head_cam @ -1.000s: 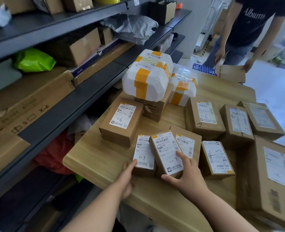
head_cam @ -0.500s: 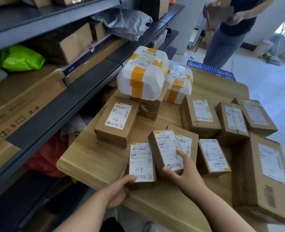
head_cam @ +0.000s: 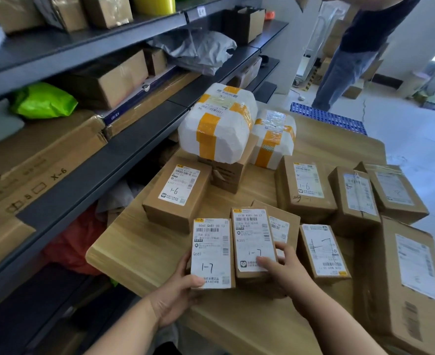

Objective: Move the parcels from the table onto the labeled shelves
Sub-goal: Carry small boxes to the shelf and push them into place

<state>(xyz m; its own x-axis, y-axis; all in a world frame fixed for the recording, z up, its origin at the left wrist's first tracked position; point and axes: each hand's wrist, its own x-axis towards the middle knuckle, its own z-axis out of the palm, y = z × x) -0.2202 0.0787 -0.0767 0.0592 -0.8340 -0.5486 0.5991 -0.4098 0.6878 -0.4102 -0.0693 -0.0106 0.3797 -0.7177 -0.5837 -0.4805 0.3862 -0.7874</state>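
At table [head_cam: 139, 247], left hand [head_cam: 175, 295] grips left parcel [head_cam: 211, 252]; right hand [head_cam: 285, 272], right parcel [head_cam: 253, 239]

Left parcel [head_cam: 212, 252] and right parcel [head_cam: 253, 239] read 1-7; box [head_cam: 178, 196] 1-6; carton [head_cam: 57, 160] X-6.

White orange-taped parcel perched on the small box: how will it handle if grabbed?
Probably light for its bulk: the white parcel looks foam-walled. Likely tippy, since it overhangs the small box under it. Glossy tape may be slippery.
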